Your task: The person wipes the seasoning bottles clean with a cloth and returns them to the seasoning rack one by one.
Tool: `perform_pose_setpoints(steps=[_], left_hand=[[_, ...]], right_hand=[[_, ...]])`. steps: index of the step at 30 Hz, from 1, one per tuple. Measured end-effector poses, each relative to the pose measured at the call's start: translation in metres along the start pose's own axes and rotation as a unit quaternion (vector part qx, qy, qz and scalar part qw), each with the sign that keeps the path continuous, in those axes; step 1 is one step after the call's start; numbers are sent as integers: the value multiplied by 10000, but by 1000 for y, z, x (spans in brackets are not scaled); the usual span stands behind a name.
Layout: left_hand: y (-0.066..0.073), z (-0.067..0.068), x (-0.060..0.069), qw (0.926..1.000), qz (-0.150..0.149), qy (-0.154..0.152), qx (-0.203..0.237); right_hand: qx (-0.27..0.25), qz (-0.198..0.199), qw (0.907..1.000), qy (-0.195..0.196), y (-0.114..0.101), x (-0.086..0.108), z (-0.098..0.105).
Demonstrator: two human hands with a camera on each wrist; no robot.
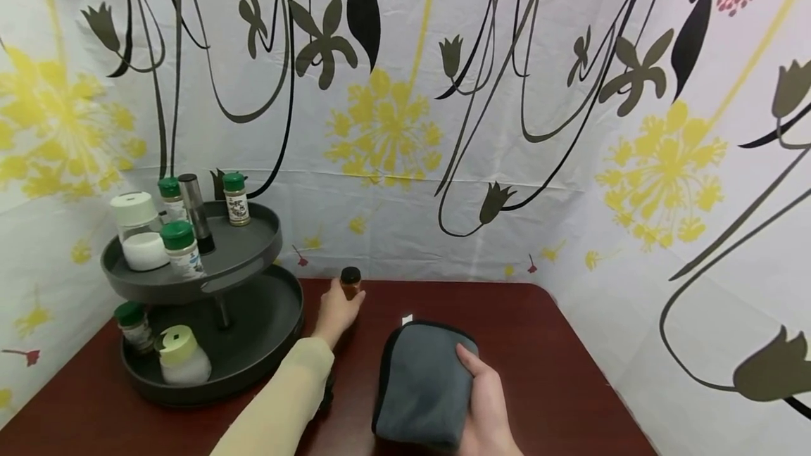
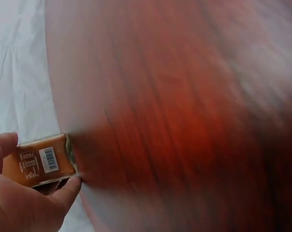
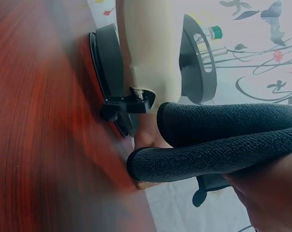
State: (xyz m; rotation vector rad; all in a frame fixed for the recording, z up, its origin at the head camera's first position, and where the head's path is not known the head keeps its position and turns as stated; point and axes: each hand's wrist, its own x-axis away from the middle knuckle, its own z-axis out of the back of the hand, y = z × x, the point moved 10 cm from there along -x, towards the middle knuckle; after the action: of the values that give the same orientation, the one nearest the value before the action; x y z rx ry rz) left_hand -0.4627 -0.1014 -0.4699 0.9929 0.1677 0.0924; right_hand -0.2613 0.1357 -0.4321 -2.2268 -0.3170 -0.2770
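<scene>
My left hand (image 1: 336, 314) grips a small square glass jar (image 1: 351, 276) with a black cap near the back edge of the table. In the left wrist view, the jar (image 2: 37, 163) shows orange-brown contents and a barcode, with fingers and thumb around its sides; its base is at the table surface, though I cannot tell if it touches. A folded grey cloth (image 1: 426, 382) with black edging is held in my right hand (image 1: 491, 407), thumb on top, over the table's front middle. The right wrist view shows the cloth's folded layers (image 3: 218, 154) edge-on, partly covering the left hand.
On the left stands a dark two-tier turntable (image 1: 253, 354). Its upper tier carries several spice jars, including a green-capped one (image 1: 237, 200), and a steel-topped grinder (image 1: 196, 213). Below are a green-capped jar (image 1: 134, 327) and a pale-lidded jar (image 1: 183, 357). A patterned curtain (image 1: 393, 231) surrounds the reddish-brown table (image 1: 545, 364).
</scene>
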Motion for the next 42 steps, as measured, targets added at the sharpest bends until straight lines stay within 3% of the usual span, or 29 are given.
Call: perform_pose_setpoints(steps=[4, 7, 13, 19, 22, 27, 30, 34, 37, 38, 39, 42], left_hand=[[3, 13, 12, 9998, -151, 79, 129], [15, 25, 25, 9988, -292, 90, 381], [53, 45, 63, 9903, -581, -144, 1254], [93, 60, 106, 9727, -907, -612, 2047], [107, 66, 125, 9672, -1002, -798, 2195], [124, 69, 152, 9662, -1177, -1187, 1965], [139, 69, 161, 9668, -1408, -1254, 1724], [150, 76, 173, 9682, -1852, -940, 1392], [159, 81, 180, 9659, -2297, -576, 1042], [161, 82, 183, 9648, -2427, -451, 908], [164, 84, 185, 9630, -2562, -336, 763], [174, 87, 195, 9483, -3150, -6, 389]], right_hand=[[-45, -64, 9999, -89, 2, -2, -4], [-78, -72, 9998, -145, 3, -4, -8], [-79, -124, 9994, -303, 4, -6, -14], [144, 14, 9981, -601, -12, -1, -24], [265, 184, 9969, -723, -27, 3, -34], [669, 695, 9912, -907, -55, 12, -53], [1133, 1432, 9790, -908, -82, 17, -64], [1976, 2395, 9467, -857, -98, 25, -80], [2836, 3004, 9064, -875, -100, 35, -91], [3163, 3254, 8867, -886, -100, 39, -95], [3508, 3572, 8609, -909, -100, 45, -99], [4414, 4567, 7652, -1049, -97, 63, -114]])
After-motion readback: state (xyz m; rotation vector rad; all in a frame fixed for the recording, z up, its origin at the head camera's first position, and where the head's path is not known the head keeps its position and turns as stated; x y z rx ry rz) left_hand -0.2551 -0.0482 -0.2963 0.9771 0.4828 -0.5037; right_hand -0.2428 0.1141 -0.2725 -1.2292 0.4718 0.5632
